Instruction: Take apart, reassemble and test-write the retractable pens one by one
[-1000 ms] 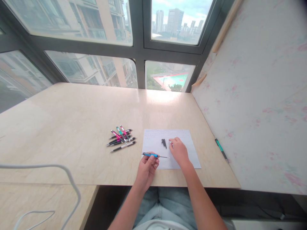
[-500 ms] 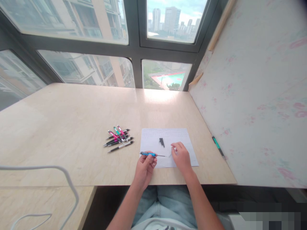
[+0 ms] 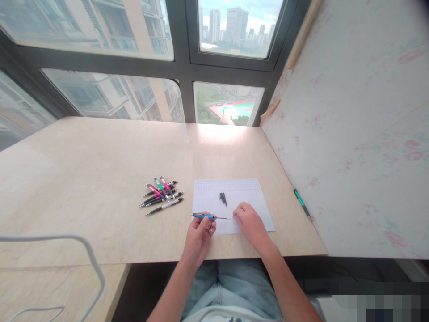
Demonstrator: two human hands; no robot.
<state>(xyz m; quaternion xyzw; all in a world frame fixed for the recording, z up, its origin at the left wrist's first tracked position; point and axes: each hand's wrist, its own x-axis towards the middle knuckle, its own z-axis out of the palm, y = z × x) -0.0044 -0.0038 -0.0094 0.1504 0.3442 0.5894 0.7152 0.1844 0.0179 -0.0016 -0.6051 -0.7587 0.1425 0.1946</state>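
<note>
My left hand [image 3: 200, 235] is closed around a blue pen [image 3: 203, 216] above the front of a white sheet of paper [image 3: 248, 190]. The pen lies almost level, and its thin dark refill sticks out bare to the right. Just past the refill's tip is my right hand [image 3: 247, 221], its fingertips pressed together. Whatever is between those fingertips is too small to make out. Small black pen parts [image 3: 223, 198] rest on the paper beyond both hands. Faint lines of writing run along the sheet's far edge.
A heap of pens [image 3: 162, 192], black, pink, green and white, lies on the wooden desk [image 3: 110, 156] left of the paper. One green and black pen [image 3: 302, 202] is by the papered wall at right. A pale cable [image 3: 90, 250] loops at front left.
My right hand's fingers have drawn together and come a little lower, near the refill's tip. My left hand still holds the blue pen. The whole view has shifted slightly.
</note>
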